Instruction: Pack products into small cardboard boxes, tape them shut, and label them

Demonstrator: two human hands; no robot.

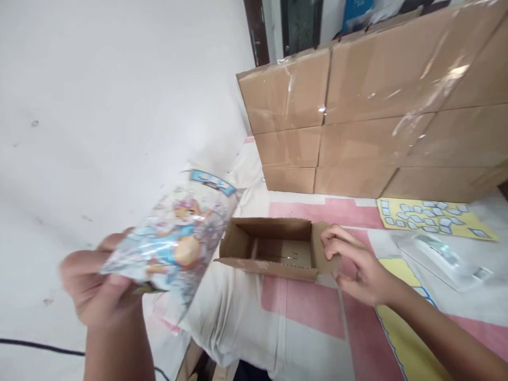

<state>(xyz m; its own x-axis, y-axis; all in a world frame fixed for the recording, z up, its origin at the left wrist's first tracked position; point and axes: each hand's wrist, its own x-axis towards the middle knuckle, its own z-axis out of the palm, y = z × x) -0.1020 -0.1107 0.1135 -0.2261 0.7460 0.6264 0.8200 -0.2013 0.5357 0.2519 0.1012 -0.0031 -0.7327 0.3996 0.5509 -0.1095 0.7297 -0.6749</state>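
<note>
On the left, my left hand (105,280) pinches one corner of a shiny plastic packet (186,233) printed with a cartoon figure in blue. The packet is held up in the air, tilted, left of a small open cardboard box (286,270). Nothing shows on the part of the box's floor that I can see. My right hand (359,264) grips the box's right end flap (322,238) between thumb and curled fingers. The box sits on a pink and white cloth (305,307).
A taped cardboard panel (361,121) stands upright behind the box. To the right lie yellow sheets (436,217) with white stickers and a white plastic device (444,259). A white wall (99,106) rises on the left, with a black cable (39,346) along it.
</note>
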